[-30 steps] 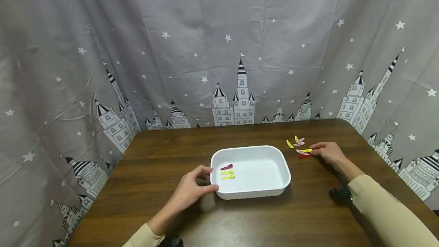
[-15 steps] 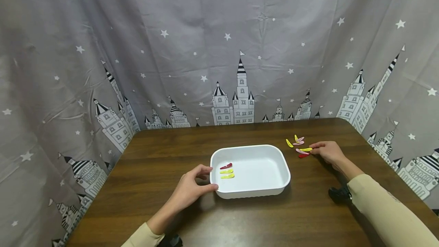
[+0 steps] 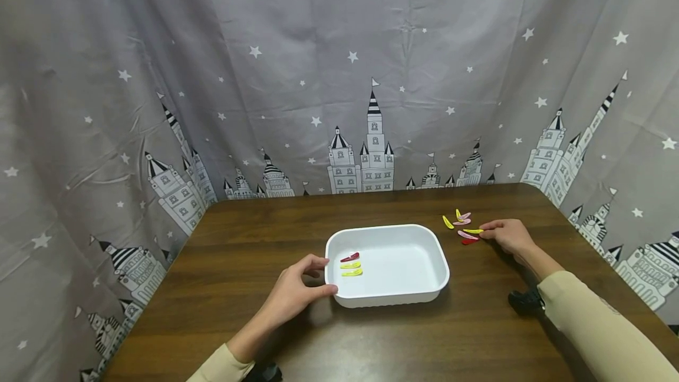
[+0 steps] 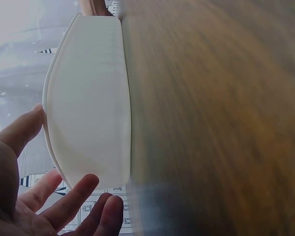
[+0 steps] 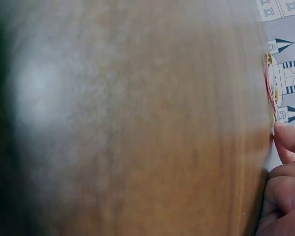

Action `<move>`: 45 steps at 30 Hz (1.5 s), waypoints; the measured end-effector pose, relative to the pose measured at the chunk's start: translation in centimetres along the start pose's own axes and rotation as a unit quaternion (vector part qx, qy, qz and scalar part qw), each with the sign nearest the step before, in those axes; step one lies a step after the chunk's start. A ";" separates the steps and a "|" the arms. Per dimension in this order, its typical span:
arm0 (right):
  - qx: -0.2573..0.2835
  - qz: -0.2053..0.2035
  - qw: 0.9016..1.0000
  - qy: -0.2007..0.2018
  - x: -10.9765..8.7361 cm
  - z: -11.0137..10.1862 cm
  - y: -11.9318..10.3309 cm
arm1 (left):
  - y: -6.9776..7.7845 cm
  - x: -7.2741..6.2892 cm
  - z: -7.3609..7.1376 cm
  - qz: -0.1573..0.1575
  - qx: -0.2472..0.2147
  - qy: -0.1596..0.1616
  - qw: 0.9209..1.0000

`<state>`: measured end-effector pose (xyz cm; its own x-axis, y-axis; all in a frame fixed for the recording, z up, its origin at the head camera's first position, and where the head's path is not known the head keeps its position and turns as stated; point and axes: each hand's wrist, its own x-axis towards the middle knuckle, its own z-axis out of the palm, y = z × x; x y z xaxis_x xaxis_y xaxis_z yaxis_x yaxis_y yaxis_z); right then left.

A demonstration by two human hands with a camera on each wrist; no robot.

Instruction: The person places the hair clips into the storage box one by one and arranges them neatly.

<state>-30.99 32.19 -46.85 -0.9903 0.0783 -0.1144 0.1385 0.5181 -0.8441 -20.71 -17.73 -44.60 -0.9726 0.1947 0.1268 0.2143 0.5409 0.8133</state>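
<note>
A white rectangular tray [image 3: 395, 261] sits on the wooden table, with one dark red and two yellow hair clips [image 3: 351, 265] lined up inside its left end. My left hand [image 3: 294, 290] touches the tray's left end with spread thumb and forefinger; in the left wrist view the thumb tip meets the rim and the other fingers reach loosely past the corner. To the right, my right hand [image 3: 508, 234] pinches the end of a yellow hair clip [image 3: 472, 231] between thumb and forefinger. A pink clip [image 3: 468, 235] and a red clip [image 3: 469, 241] lie right beside it.
Just beyond the right hand lie more clips: a yellow clip [image 3: 448, 222] and a small cluster of yellow and pink clips [image 3: 462, 221]. A grey curtain [image 3: 276, 75] printed with castles and stars hangs behind the wooden table [image 3: 265, 234].
</note>
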 end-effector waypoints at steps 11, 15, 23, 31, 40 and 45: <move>0.026 0.000 1.000 -0.006 0.0 0.0 -0.1 | -0.2 -0.1 0.0 0.000 0.000 0.004 1.000; 0.044 0.005 0.999 -0.009 -0.1 -0.2 -0.1 | -0.2 0.0 0.0 0.003 -0.002 0.002 1.000; 0.066 0.016 0.998 -0.011 -0.2 -0.4 -0.3 | -0.1 0.1 0.0 -0.005 0.002 0.000 1.000; 0.047 0.019 0.999 -0.005 -0.4 -0.4 -0.6 | -0.1 0.0 0.0 -0.005 0.001 0.000 1.000; 0.020 0.009 1.000 0.003 -0.6 -0.8 -1.6 | -0.2 0.0 0.0 -0.005 0.002 -0.001 1.000; 0.011 -0.006 1.000 0.004 -0.8 -1.1 -2.1 | -0.2 0.0 0.0 -0.002 -0.001 -0.001 1.000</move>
<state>-30.45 31.92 -44.41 -0.9917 0.0799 -0.1005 0.1271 0.4998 -0.8567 -20.71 -17.86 -44.74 -0.9731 0.1943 0.1234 0.2112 0.5397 0.8149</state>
